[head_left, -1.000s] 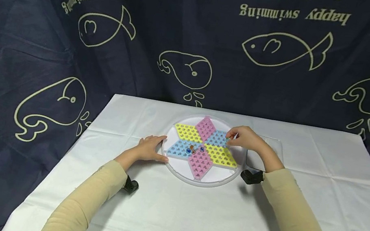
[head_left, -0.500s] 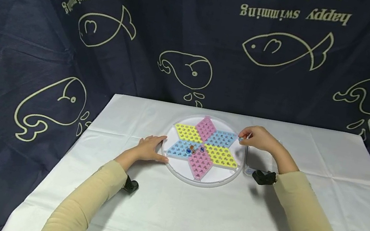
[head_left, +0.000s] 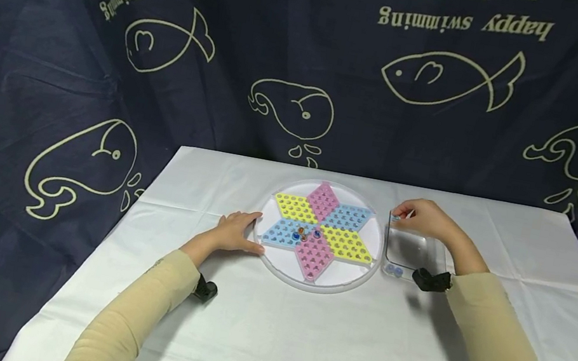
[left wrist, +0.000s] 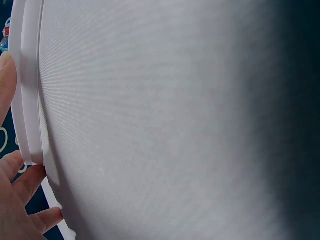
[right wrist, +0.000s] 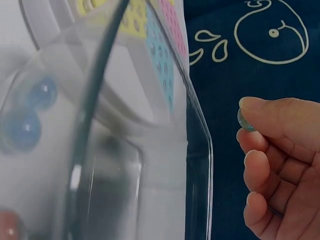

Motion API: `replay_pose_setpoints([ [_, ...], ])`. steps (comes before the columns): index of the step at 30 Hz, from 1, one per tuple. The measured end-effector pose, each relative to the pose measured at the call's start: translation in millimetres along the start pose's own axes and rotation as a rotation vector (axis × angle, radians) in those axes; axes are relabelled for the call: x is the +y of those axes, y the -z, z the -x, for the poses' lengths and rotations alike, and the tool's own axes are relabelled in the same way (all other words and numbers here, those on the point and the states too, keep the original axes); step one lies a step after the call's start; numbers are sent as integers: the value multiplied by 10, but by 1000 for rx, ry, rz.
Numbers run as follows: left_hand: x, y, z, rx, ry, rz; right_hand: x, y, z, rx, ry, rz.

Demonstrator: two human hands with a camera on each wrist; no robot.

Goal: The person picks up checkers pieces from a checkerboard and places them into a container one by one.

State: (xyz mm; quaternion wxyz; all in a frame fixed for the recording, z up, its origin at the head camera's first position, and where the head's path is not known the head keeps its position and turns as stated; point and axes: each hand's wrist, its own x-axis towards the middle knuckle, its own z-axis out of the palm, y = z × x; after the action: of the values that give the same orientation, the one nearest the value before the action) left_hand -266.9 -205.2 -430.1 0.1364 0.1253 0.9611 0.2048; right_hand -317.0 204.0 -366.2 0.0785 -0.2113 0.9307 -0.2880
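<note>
A round white Chinese checkers board (head_left: 276, 265) with a star of pink, yellow and blue points lies on the table. My left hand (head_left: 230, 231) rests against its left rim, thumb and fingers spread. Between thumb and forefinger my right hand (head_left: 424, 217) pinches a clear blue-green glass marble (right wrist: 244, 121), above the far left corner of a clear box (right wrist: 210, 175). Blue marbles (right wrist: 25, 129) lie inside that box, and a reddish one (right wrist: 9, 227) shows at the edge of the right wrist view. Several marbles (head_left: 296, 236) sit near the star's centre.
The clear box stands just right of the board. A white cloth (head_left: 261, 337) covers the table, and a dark printed curtain (head_left: 305, 22) hangs behind its far edge. Each wrist wears a small black camera (head_left: 430, 280).
My right hand has moved right with a marble, from the board's blue upper-right point to over the clear box. The left hand has stayed at the rim.
</note>
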Motion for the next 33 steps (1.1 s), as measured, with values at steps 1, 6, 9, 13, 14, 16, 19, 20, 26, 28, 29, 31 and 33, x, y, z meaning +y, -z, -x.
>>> replay_pose_setpoints([
  [1,-2,2,-1,1,-1,-3,9,10,8,0,3,4],
  [6,-2,6,2,7,-1,-2,71,54,48,4,5,13],
  [9,-1,3,3,5,-2,4,120,77,76,5,0,16],
  [13,-1,-2,0,3,-5,8,191,101,113,1,-15,19],
  [14,-1,-2,0,4,-7,7,207,107,122,1,-19,18],
  [16,-3,-1,-1,5,-8,8,238,117,136,-2,-27,16],
  [19,-5,-1,-1,5,-8,10,268,132,157,-3,-33,18],
  [20,-5,0,1,5,-10,10,273,136,164,-4,-37,18],
  [26,-10,1,-9,7,-10,-1,326,151,191,-13,-40,21],
  [28,-21,-4,-19,7,-9,-8,347,155,194,-13,-36,22],
  [29,-26,-7,-23,7,-9,-11,352,156,198,-13,-35,21],
  [31,-34,-13,-26,6,-8,-11,364,158,202,-10,-32,18],
  [33,-37,-16,-28,8,-11,-11,369,161,208,-9,-37,14],
])
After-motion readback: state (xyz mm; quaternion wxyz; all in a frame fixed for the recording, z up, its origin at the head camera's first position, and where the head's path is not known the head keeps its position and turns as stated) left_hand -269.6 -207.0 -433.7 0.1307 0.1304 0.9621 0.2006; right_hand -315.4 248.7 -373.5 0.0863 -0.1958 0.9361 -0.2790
